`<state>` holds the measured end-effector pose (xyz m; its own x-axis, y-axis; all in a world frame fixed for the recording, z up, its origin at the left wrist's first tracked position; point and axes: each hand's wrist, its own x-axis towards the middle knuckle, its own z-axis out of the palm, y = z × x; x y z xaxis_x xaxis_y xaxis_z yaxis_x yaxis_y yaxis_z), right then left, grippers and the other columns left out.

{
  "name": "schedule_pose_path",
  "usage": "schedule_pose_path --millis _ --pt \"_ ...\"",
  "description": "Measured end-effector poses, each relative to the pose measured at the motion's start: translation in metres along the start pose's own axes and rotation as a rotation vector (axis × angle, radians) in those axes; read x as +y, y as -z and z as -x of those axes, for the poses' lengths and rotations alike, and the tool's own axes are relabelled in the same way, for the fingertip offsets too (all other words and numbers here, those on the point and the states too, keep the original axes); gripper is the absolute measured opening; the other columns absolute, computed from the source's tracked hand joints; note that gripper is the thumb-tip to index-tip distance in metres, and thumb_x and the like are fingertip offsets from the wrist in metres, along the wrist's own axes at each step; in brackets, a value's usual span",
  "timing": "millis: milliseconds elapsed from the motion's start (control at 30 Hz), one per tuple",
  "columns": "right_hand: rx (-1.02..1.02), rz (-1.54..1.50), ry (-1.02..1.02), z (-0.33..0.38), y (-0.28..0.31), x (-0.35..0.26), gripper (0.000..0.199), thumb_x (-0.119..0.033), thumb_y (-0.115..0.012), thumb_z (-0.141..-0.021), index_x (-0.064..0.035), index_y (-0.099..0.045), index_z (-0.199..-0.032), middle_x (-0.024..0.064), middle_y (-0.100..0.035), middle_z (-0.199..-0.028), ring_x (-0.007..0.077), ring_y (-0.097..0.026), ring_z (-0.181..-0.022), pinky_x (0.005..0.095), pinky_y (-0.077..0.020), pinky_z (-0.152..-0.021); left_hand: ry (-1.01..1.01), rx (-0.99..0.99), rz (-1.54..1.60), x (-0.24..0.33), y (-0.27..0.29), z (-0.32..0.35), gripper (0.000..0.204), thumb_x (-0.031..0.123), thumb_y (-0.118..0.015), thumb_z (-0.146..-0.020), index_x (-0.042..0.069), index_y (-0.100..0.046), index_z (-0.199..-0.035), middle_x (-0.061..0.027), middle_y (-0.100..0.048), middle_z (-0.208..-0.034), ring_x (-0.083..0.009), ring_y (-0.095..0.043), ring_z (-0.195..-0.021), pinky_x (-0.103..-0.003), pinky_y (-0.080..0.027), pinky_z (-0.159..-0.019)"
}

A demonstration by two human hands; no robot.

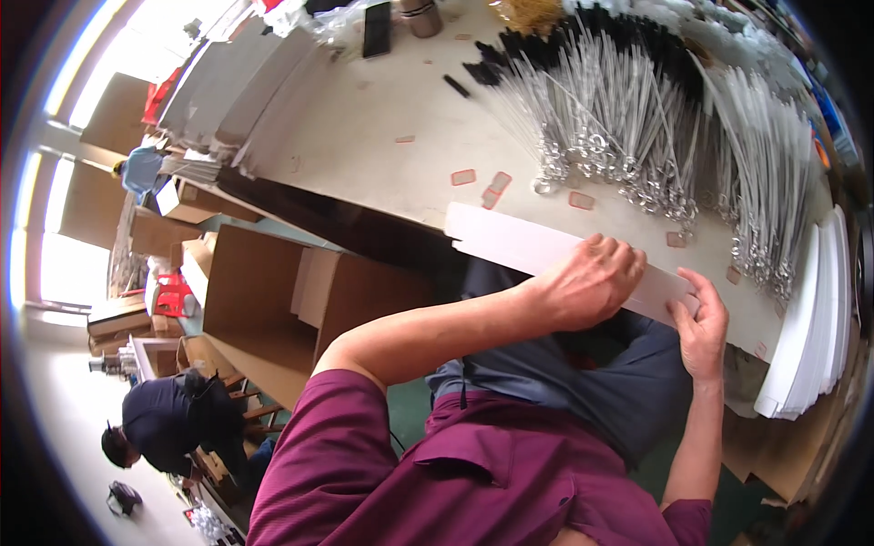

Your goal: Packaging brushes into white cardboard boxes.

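Note:
A long, flat white carton (514,238) lies slantwise along the table's front edge, over my lap. My left hand (590,280) is closed over its middle, fingers curled down against the white surface; the fingertips are partly hidden. At the carton's right end, my right hand (701,326) pinches it between thumb and fingers. Small red-edged labels (496,189) lie on the table just beyond the carton. Behind them is a big pile of thin wire rods (610,118) with black ends pointing away and metal loops toward me.
More wire rods in clear sleeves (760,173) lie at the right, beside a stack of flat white cartons (806,328). A phone (376,29) and a metal cup (421,16) stand far back. An open cardboard box (264,300) is at my left; beyond it, another person (177,419) bends over.

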<state>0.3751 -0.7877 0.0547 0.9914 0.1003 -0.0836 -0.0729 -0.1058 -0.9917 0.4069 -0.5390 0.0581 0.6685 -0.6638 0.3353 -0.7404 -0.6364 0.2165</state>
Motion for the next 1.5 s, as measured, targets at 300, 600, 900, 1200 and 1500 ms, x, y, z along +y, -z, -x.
schedule_pose_path --millis 300,600,900,1200,1500 --pt "0.408 0.923 0.637 -0.005 -0.023 -0.014 0.038 -0.01 -0.08 -0.083 -0.0028 -0.068 -0.119 0.0152 -0.065 -0.108 0.0358 -0.065 -0.098 0.044 -0.0547 -0.085 0.073 -0.016 0.054 -0.01 0.011 0.003 0.069 0.024 -0.08 -0.076 -0.002 -0.054 -0.134 -0.0166 -0.062 -0.11 -0.0346 -0.064 -0.1 -0.045 -0.053 -0.089" --pt "0.336 0.766 0.39 0.021 -0.047 -0.011 0.046 -0.014 -0.079 -0.086 0.007 -0.061 -0.124 0.0206 -0.066 -0.115 0.0343 -0.068 -0.098 0.0419 -0.0569 -0.085 0.049 -0.032 0.033 -0.004 0.017 -0.009 0.068 0.02 -0.084 -0.07 -0.004 -0.058 -0.128 -0.0152 -0.065 -0.109 -0.0324 -0.067 -0.097 -0.043 -0.055 -0.085" --pt "0.26 0.023 0.081 0.017 -0.041 -0.004 0.045 -0.013 -0.079 -0.092 0.0094 -0.061 -0.126 0.0136 -0.07 -0.11 0.011 -0.066 -0.08 0.0274 -0.0565 -0.072 0.008 -0.042 0.017 -0.006 0.03 -0.012 0.067 0.017 -0.083 -0.069 -0.005 -0.058 -0.127 -0.0165 -0.064 -0.111 -0.0343 -0.066 -0.1 -0.045 -0.054 -0.09" --pt "0.025 -0.225 -0.224 0.014 -0.021 -0.033 0.039 -0.026 -0.071 -0.1 0.0065 -0.061 -0.119 0.0115 -0.072 -0.102 0.012 -0.069 -0.073 0.0242 -0.0534 -0.059 -0.075 0.0 -0.062 -0.01 0.028 -0.011 0.066 0.015 -0.082 -0.07 -0.006 -0.058 -0.128 -0.0173 -0.063 -0.116 -0.0344 -0.065 -0.1 -0.045 -0.054 -0.092" --pt "-0.127 -0.667 -0.426 0.005 -0.003 -0.035 0.047 -0.03 -0.068 -0.101 0.0063 -0.058 -0.128 0.0151 -0.071 -0.1 0.0125 -0.062 -0.054 0.0251 -0.0489 -0.046 -0.093 0.035 -0.011 -0.018 0.02 -0.003 0.06 0.016 -0.08 -0.073 -0.004 -0.061 -0.126 -0.0161 -0.066 -0.117 -0.032 -0.068 -0.098 -0.042 -0.056 -0.088"
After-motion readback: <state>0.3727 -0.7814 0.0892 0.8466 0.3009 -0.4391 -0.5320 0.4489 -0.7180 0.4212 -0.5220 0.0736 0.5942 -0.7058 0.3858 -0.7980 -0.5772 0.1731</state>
